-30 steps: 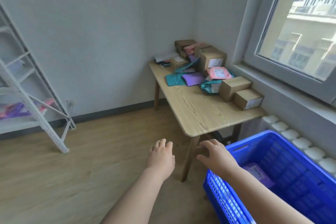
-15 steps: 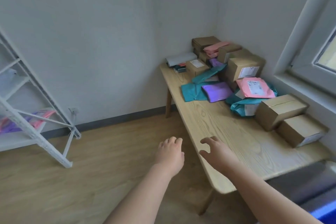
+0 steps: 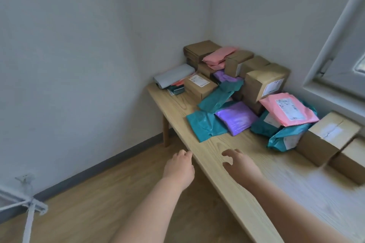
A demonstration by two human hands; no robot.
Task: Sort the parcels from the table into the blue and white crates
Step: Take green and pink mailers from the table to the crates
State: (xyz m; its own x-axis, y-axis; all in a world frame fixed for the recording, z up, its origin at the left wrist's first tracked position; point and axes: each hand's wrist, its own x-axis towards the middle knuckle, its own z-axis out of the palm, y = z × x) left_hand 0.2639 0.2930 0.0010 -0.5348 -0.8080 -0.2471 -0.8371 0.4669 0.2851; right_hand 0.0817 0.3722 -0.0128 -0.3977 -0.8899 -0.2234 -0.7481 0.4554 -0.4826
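Observation:
Parcels are piled on the far half of the wooden table [image 3: 227, 156]: a purple mailer [image 3: 236, 117] on teal mailers [image 3: 205, 125], a pink labelled mailer [image 3: 288, 108], a large cardboard box [image 3: 264, 81], a smaller labelled box [image 3: 199, 85] and more boxes [image 3: 325, 138] at the right. My left hand [image 3: 178, 168] hovers beside the table's left edge with loosely curled fingers, holding nothing. My right hand [image 3: 240, 164] hangs over the tabletop, fingers spread and bent, holding nothing, well short of the teal mailers. Neither crate is in view.
A grey mailer [image 3: 173, 75] and a pink mailer [image 3: 219, 56] lie at the back of the pile near the corner walls. A window frame [image 3: 339, 61] is at the right. A white rack's foot [image 3: 29, 207] stands on the wood floor at the lower left.
The view has swung left and closer to the table, so the blue crate has left the frame. Both hands have moved forward; the right one is now over the tabletop.

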